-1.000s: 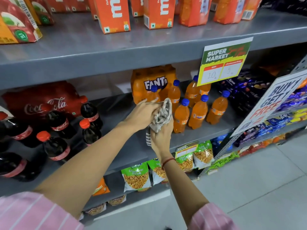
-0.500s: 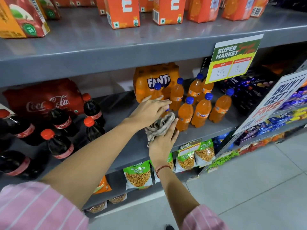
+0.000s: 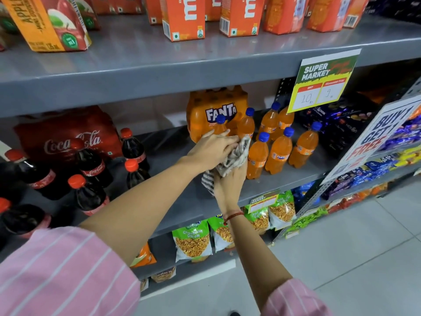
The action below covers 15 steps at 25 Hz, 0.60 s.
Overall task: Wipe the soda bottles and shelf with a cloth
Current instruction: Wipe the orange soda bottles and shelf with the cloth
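A grey-and-white striped cloth (image 3: 237,157) is bunched between both hands, just above the grey middle shelf (image 3: 173,153). My left hand (image 3: 213,149) grips it from above and my right hand (image 3: 230,183) cups it from below. Whatever the cloth wraps is hidden. Several small orange Fanta bottles (image 3: 280,153) with blue caps stand just right of the cloth, and one more (image 3: 220,125) stands behind my left fingers. A shrink-wrapped Fanta pack (image 3: 218,108) sits at the back. Several Coca-Cola bottles (image 3: 91,163) with red caps stand on the left.
A wrapped Coca-Cola pack (image 3: 68,133) sits at the back left. Juice cartons (image 3: 182,17) line the upper shelf, where a price sign (image 3: 323,83) hangs. A slanted offer sign (image 3: 373,137) juts out at right. Snack bags (image 3: 193,240) fill the lower shelf above tiled floor (image 3: 353,247).
Half a second ago the cloth lay low, flattened near the shelf under both hands. It is now raised and bunched between them, closer to the Fanta bottles.
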Each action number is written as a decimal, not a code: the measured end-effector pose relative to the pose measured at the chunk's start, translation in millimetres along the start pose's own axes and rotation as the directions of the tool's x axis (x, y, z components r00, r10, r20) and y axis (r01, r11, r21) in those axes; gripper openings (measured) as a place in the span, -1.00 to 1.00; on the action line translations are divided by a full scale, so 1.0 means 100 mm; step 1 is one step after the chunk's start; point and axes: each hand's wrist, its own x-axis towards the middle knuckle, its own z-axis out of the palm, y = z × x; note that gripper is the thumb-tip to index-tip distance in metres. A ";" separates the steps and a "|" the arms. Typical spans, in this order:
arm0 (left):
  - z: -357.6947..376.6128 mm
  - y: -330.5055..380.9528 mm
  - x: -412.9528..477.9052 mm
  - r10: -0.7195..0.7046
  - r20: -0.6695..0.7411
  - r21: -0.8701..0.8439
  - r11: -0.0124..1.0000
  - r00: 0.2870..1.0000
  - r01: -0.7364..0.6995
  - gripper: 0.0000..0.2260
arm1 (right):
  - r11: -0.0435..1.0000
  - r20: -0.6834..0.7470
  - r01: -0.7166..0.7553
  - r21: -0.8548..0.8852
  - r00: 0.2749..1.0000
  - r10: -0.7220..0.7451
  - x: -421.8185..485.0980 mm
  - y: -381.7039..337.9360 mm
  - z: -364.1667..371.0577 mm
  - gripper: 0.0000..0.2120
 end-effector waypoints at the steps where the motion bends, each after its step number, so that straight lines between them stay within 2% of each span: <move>1: 0.01 0.01 0.01 -0.002 -0.005 0.008 1.000 1.000 0.002 -0.67 | 0.999 -0.001 -0.010 0.036 1.000 0.010 -0.04 0.07 0.02 -0.29; 4: 0.04 -0.03 0.00 0.001 -0.024 -0.023 1.000 1.000 -0.002 -0.67 | 0.957 0.048 -0.172 0.235 0.985 0.166 -0.31 0.27 0.02 -0.22; 5: 0.06 -0.04 0.00 -0.002 -0.027 -0.033 0.999 1.000 0.001 -0.66 | 0.939 0.085 -0.242 0.243 0.970 0.228 -0.41 0.33 0.02 -0.24; 6: 0.06 -0.05 -0.01 -0.005 -0.030 -0.032 0.999 1.000 0.004 -0.66 | 0.940 0.115 -0.288 0.184 0.956 0.271 -0.49 0.37 0.03 -0.26; 8: 0.05 -0.04 -0.01 -0.007 -0.033 -0.021 1.000 0.999 0.006 -0.66 | 0.964 0.159 -0.219 -0.148 0.957 0.242 -0.55 0.43 0.06 -0.32; 9: 0.04 -0.03 -0.02 -0.007 -0.029 -0.017 1.000 1.000 0.006 -0.67 | 0.922 0.190 -0.140 -0.360 0.957 0.219 -0.57 0.44 0.06 -0.34; 11: 0.03 -0.02 -0.04 -0.002 -0.018 0.009 1.000 1.000 0.003 -0.67 | 0.778 0.244 -0.061 -0.626 0.931 0.270 -0.54 0.36 0.02 -0.38; 13: 0.00 -0.02 -0.05 -0.002 -0.013 0.040 0.999 1.000 0.003 -0.66 | 0.659 0.294 -0.045 -0.751 0.871 0.394 -0.48 0.21 -0.06 -0.47; 15: 0.00 0.01 -0.03 -0.015 -0.009 0.073 0.997 1.000 0.016 -0.66 | 0.625 0.326 -0.057 -0.778 0.814 0.480 -0.44 0.09 -0.17 -0.52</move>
